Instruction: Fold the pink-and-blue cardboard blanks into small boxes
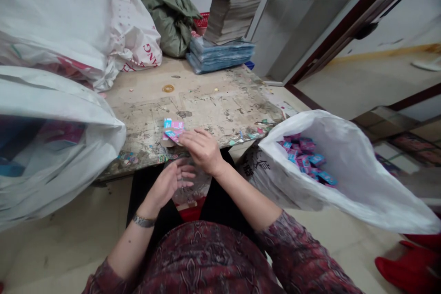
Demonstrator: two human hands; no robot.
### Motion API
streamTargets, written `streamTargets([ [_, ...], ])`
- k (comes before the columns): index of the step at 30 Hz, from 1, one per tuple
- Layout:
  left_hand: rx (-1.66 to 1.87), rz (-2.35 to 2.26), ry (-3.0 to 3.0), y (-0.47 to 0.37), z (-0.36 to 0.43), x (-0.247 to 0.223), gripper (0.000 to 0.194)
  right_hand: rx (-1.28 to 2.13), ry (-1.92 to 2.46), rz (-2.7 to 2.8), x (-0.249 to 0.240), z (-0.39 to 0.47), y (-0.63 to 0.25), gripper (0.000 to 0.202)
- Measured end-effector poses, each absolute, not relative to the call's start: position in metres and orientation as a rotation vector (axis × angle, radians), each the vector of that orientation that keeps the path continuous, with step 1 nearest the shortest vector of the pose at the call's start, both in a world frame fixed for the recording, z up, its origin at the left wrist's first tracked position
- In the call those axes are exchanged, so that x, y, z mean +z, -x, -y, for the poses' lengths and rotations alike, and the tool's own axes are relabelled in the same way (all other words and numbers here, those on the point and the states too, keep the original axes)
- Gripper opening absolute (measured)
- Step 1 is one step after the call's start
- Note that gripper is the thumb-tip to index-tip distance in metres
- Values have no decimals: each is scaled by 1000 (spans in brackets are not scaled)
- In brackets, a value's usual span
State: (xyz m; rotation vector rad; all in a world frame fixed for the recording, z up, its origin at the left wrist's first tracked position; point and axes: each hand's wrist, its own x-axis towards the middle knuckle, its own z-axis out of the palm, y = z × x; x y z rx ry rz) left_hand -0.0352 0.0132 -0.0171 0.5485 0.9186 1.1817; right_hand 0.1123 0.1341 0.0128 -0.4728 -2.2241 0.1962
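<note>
A small pink and blue printed carton (174, 129) lies near the front edge of the worn table (220, 105), with brown card flaps around it. My right hand (203, 150) reaches over it from the right, its stretched fingers touching the carton's right side; its thumb is hidden. Just below the table edge, my left hand (169, 183) is held in the air with fingers apart and nothing in it. A metal-band watch (144, 221) is on my left wrist.
At right, an open white sack (347, 156) holds many small pink and blue boxes (306, 156). Another white sack (62, 96) stands at left. Behind are a printed bag (138, 32), a green cloth bundle (168, 16), blue packs (220, 53) and a grey stack (230, 16).
</note>
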Motion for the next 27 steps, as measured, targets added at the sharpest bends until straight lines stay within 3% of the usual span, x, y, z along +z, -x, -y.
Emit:
streamTargets([
  [2,1249,-851,-501,35,-17,-5,59,207,414,2253,9,-116,-121,28],
  [9,1449,-1013,-454,24,-23,6,32,345,459,2309,1,-65,-135,25],
  [18,1365,-1326,-854,27,-13,-1,33,503,701,1981,31,-64,-146,23],
  [27,1134,-1411,-1188,23,5,8,25,513,943,2200,28,-53,-146,18],
])
